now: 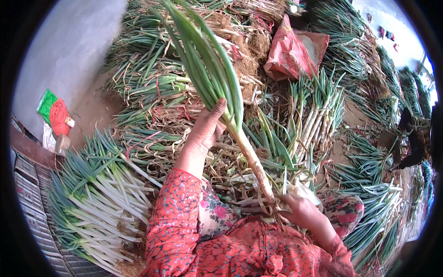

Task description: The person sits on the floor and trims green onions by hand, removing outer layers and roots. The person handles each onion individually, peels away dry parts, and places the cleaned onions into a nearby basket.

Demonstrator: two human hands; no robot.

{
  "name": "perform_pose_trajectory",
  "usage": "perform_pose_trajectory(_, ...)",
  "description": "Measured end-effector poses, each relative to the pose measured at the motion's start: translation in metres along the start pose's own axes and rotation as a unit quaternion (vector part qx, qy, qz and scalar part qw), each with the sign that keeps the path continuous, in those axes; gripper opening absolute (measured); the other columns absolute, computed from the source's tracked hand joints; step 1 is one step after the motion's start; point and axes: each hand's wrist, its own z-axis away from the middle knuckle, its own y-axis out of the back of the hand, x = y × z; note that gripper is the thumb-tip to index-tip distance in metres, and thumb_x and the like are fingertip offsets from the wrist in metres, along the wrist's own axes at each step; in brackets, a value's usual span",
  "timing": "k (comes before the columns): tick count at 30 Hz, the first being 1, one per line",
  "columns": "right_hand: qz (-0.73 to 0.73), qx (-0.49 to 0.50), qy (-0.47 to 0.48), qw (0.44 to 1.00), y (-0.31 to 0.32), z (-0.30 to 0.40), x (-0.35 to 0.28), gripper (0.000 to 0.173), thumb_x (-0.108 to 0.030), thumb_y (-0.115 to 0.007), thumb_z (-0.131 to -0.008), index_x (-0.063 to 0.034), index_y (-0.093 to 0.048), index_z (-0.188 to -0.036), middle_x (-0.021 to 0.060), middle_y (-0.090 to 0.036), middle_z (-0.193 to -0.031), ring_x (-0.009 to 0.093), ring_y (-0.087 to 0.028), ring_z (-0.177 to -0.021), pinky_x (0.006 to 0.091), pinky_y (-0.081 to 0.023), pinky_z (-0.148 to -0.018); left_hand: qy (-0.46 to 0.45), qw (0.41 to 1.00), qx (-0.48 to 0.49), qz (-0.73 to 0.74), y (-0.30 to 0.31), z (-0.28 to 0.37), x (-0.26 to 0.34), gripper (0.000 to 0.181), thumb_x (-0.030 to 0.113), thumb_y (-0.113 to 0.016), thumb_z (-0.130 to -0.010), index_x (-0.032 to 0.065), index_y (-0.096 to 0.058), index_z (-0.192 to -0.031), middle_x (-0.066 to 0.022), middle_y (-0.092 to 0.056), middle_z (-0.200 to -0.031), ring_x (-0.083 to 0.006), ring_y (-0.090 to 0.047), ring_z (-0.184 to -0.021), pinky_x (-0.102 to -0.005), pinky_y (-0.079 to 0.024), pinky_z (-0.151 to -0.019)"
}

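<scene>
My left hand (207, 126) grips a large green onion (254, 159) where its green leaves meet the stalk. The onion slants from the leaves at the upper left down to its roots near my lap, and its stalk has brown, dry outer skin. My right hand (301, 211) is at the root end, slightly blurred, with its fingers against the base; what exactly they pinch is unclear. To my left lies a pile of green onions with clean white stalks (114, 194). Dry leaves and peelings (225, 166) cover the ground before me.
Tied bundles of green onions (155, 83) lie ahead, with a standing bundle (311, 128) ahead to the right. A red woven sack (294, 52) rests beyond it. More onions (370, 207) are at the right. Plastic crates (38, 207) and red and green bags (59, 114) are at the left.
</scene>
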Motion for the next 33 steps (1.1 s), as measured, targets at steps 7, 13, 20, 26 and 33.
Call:
perform_pose_trajectory(7, -0.251, 0.147, 0.096, 0.952, 0.036, -0.114, -0.045, 0.053, -0.017, -0.072, -0.075, 0.0007, -0.048, -0.119, 0.0155, -0.057, -0.102, 0.025, -0.058, -0.095, 0.0334, -0.047, -0.082, 0.042, 0.988, 0.055, -0.135, -0.026, 0.037, 0.002, 0.086, 0.062, -0.058, -0.074, 0.0004, -0.036, -0.129, -0.0167, -0.053, -0.116, -0.0259, -0.054, -0.105, -0.0394, -0.044, -0.09)
perform_pose_trajectory(13, -0.351, 0.295, 0.233, 0.858, 0.033, -0.169, -0.071, 0.054, -0.014, -0.072, -0.073, 0.0022, -0.044, -0.116, 0.0164, -0.054, -0.1, 0.023, -0.054, -0.088, 0.0348, -0.045, -0.078, -0.034, 0.997, -0.028, -0.065, -0.007, 0.032, -0.002, 0.073, 0.051, -0.06, -0.08, 0.0008, -0.037, -0.127, -0.0136, -0.053, -0.113, -0.0242, -0.053, -0.105, -0.0393, -0.042, -0.093)
perform_pose_trajectory(20, -0.359, 0.218, 0.156, 0.894, 0.026, -0.165, -0.06, 0.041, -0.016, -0.067, -0.075, 0.0032, -0.049, -0.106, 0.0192, -0.057, -0.092, 0.027, -0.057, -0.082, 0.036, -0.046, -0.075, 0.052, 0.996, 0.06, -0.045, 0.014, 0.032, -0.014, 0.065, 0.044, -0.061, -0.082, 0.0009, -0.04, -0.126, -0.01, -0.05, -0.116, -0.0219, -0.05, -0.107, -0.0375, -0.04, -0.093)
perform_pose_trajectory(26, -0.259, 0.235, 0.141, 0.926, 0.037, -0.149, -0.058, 0.03, -0.019, -0.063, -0.077, 0.0016, -0.049, -0.094, 0.0219, -0.057, -0.086, 0.037, -0.058, -0.081, 0.0396, -0.046, -0.069, 0.046, 0.997, 0.053, -0.015, 0.006, 0.033, -0.019, 0.063, 0.042, -0.06, -0.084, -0.002, -0.04, -0.125, -0.0107, -0.05, -0.115, -0.0208, -0.049, -0.107, -0.035, -0.039, -0.092)
perform_pose_trajectory(33, -0.334, 0.182, -0.01, 0.925, 0.008, -0.121, -0.03, 0.029, -0.024, -0.062, -0.079, 0.0, -0.049, -0.091, 0.0191, -0.059, -0.074, 0.031, -0.059, -0.068, 0.0395, -0.047, -0.063, 0.021, 0.987, 0.161, 0.004, 0.0, 0.017, -0.023, 0.046, 0.03, -0.063, -0.084, 0.0031, -0.048, -0.118, -0.0064, -0.055, -0.106, -0.0125, -0.053, -0.092, -0.0251, -0.045, -0.079)
